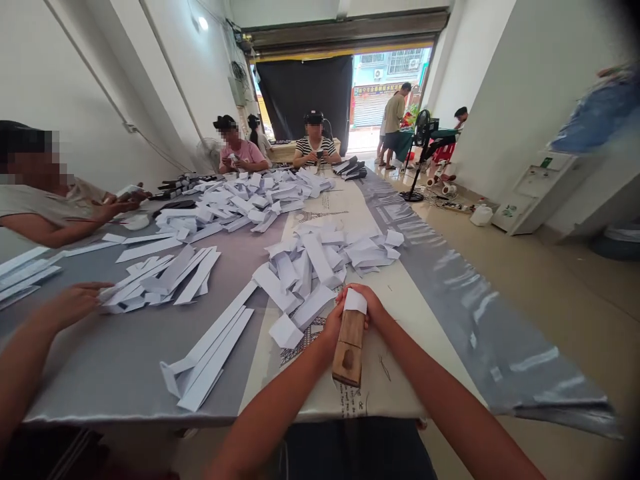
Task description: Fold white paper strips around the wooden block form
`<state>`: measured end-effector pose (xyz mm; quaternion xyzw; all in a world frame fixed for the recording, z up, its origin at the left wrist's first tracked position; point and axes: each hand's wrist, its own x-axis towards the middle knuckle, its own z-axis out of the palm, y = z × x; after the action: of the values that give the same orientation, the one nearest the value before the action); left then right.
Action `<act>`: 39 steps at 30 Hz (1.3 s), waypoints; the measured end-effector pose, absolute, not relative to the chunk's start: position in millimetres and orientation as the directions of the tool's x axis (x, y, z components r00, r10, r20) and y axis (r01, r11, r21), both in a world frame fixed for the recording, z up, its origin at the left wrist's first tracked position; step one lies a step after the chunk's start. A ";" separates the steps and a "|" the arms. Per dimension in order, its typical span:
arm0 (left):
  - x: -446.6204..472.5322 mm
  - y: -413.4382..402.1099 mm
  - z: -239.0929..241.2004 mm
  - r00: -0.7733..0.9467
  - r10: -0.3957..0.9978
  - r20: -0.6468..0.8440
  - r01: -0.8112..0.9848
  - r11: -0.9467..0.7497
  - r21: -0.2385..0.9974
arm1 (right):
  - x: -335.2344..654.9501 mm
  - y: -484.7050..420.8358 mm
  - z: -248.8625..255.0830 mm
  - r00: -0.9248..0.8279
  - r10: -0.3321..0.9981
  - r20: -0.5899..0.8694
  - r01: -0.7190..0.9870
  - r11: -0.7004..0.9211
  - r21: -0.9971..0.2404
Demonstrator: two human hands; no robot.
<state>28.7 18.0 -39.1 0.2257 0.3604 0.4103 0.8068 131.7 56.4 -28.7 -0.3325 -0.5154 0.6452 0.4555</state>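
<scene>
At far left, a co-worker's hand [77,307] reaches to a stack of strips [165,277] on the table [120,373]. Nearer the middle lie long strips [220,353], seemingly not yet shaped and so left to do. Beyond them is a heap of folded papers [315,260], which look done. Then comes the left hand [332,328], clamped with the right hand [373,305] on the far end of a wooden block [349,357]. Paper [355,302] wraps that end, so this piece seems partway; its underside is hidden.
</scene>
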 end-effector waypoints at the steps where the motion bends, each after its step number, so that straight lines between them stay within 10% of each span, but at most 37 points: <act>1: 28.7 16.9 -40.0 0.429 0.813 -0.393 -0.502 0.577 0.644 | 131.6 56.1 -30.9 -0.364 0.931 0.036 -0.236 -0.055 -0.970; 23: 28.4 8.6 -42.6 0.444 0.806 -0.392 -0.490 0.585 0.647 | 148.2 39.2 -17.9 -0.498 0.861 -0.105 -0.055 -0.153 -0.987; 39: 24.3 10.3 -46.9 0.513 0.777 -0.366 -0.484 0.614 0.624 | 141.5 44.6 -28.1 -0.455 0.888 0.074 -0.114 0.024 -0.993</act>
<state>24.3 10.3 -46.9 0.2283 0.3202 0.3756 0.8392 141.5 44.6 -28.1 -0.3282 -0.5892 0.6165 0.4062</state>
